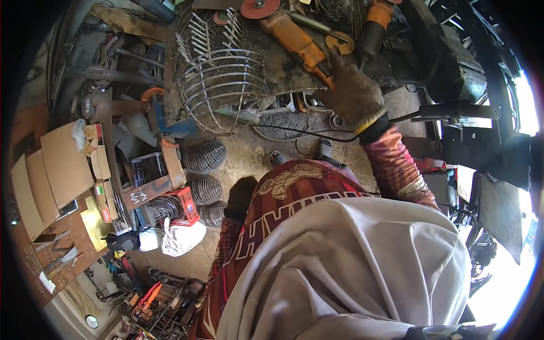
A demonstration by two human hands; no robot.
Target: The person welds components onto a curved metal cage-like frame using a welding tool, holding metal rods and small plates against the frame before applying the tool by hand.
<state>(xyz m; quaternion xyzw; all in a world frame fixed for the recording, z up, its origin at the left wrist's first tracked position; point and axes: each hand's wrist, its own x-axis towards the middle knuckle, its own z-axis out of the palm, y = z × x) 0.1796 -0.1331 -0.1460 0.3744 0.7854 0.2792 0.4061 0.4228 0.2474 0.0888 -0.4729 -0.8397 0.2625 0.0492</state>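
Observation:
My right hand (356,96), in a brown work glove with a yellow-edged cuff, reaches over the front edge of the workbench (286,79). Its upper fingers stretch forward beside the tail end of an orange angle grinder (292,42), apparently not wrapped round it. That grinder lies on the bench with a reddish disc (259,5) at its far end. Left of it stands a rounded cage of bent metal rods (225,85). Down at my left side hangs my left hand (242,192), dark-gloved and in shadow, its fingers not distinguishable.
A second orange grinder (378,22) lies at the back right, near a loose round disc (340,43). A black cable (317,134) runs below the bench edge. Coiled wire cages (205,157) and a red crate (187,205) stand on the left floor, near cardboard boxes (65,170).

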